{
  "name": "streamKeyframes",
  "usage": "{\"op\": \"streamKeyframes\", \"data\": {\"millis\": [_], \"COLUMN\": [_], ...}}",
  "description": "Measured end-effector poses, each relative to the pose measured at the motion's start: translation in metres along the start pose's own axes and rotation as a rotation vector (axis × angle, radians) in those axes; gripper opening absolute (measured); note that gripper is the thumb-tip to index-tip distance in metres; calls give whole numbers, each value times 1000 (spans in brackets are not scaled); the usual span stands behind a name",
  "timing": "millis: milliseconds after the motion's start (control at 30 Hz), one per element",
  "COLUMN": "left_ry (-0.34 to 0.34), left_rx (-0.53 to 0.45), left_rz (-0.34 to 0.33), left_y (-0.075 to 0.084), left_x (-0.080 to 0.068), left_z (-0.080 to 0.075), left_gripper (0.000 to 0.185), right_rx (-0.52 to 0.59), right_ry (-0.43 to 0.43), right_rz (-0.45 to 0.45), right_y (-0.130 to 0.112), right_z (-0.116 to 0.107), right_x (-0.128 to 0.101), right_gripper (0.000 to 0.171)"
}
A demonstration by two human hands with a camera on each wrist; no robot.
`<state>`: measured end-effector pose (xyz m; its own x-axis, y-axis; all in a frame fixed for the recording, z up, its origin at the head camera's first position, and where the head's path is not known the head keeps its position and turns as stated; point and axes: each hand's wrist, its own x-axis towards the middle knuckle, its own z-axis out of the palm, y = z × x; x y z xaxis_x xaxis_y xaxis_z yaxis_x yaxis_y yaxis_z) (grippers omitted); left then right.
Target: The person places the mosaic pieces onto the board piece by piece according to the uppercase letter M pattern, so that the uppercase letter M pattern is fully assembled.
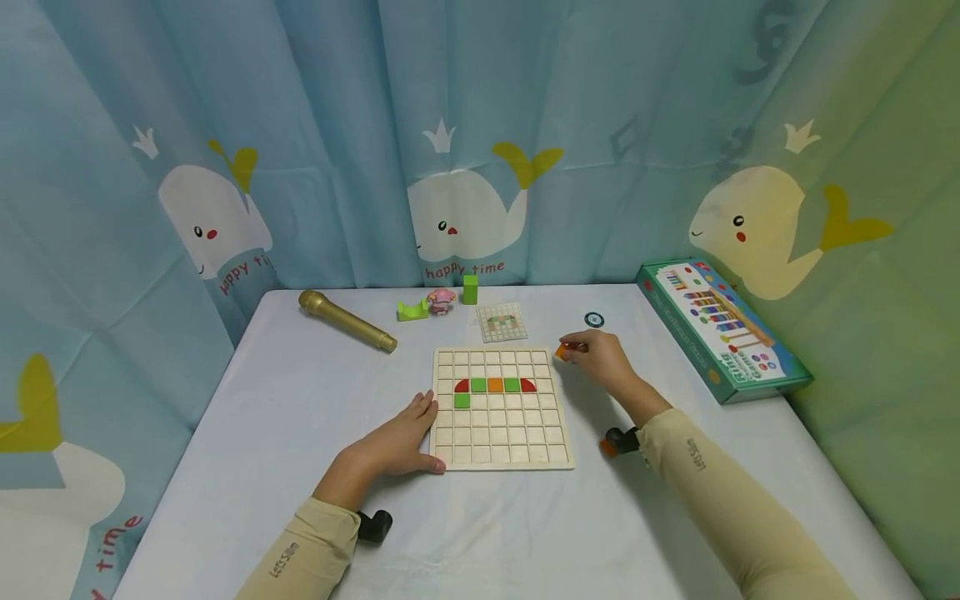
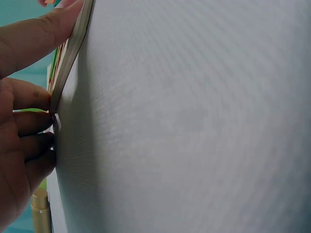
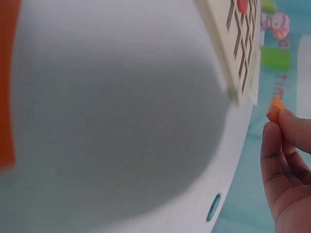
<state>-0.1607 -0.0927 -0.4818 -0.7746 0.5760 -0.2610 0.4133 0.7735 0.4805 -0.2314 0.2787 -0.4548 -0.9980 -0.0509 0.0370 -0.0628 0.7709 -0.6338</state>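
Observation:
My right hand (image 1: 598, 357) is raised just off the far right corner of the wooden grid board (image 1: 498, 437). Between its thumb and fingers it pinches a small orange tile (image 3: 275, 110). Along the board's left edge rests my left hand (image 1: 401, 437), fingers spread and thumb at the near left corner. In the grid, one row reads a red quarter-round tile (image 1: 462, 386), a green tile, an orange tile (image 1: 495, 385), a green tile and another red tile (image 1: 528, 386). Below its left end sits a further green tile (image 1: 462, 401).
Behind the board lies a pattern card (image 1: 502, 322). A gold microphone (image 1: 348, 321), a light green curved block (image 1: 412, 311), a pink figurine (image 1: 441, 301) and a green block (image 1: 470, 289) stand at the back. A dark ring (image 1: 594, 320) and a green game box (image 1: 723, 329) are to the right.

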Motion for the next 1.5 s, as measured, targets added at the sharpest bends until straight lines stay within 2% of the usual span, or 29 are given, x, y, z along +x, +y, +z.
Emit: {"op": "streamKeyframes", "data": {"millis": [200, 400, 1133, 1500], "left_ry": [3, 8, 7, 10], "left_rx": [-7, 0, 1, 9], "left_rz": [10, 12, 1, 9], "left_y": [0, 0, 0, 0], "left_x": [-1, -1, -1, 1], "left_z": [0, -1, 0, 1], "left_gripper": [107, 106, 107, 107], "right_rx": [33, 17, 85, 76], "right_ry": [-24, -25, -175, -205], "right_rz": [-32, -100, -124, -208], "right_y": [-13, -24, -58, -72], "right_z": [7, 13, 39, 59], "right_x": [-4, -8, -14, -15], "right_gripper": [28, 27, 20, 11]}}
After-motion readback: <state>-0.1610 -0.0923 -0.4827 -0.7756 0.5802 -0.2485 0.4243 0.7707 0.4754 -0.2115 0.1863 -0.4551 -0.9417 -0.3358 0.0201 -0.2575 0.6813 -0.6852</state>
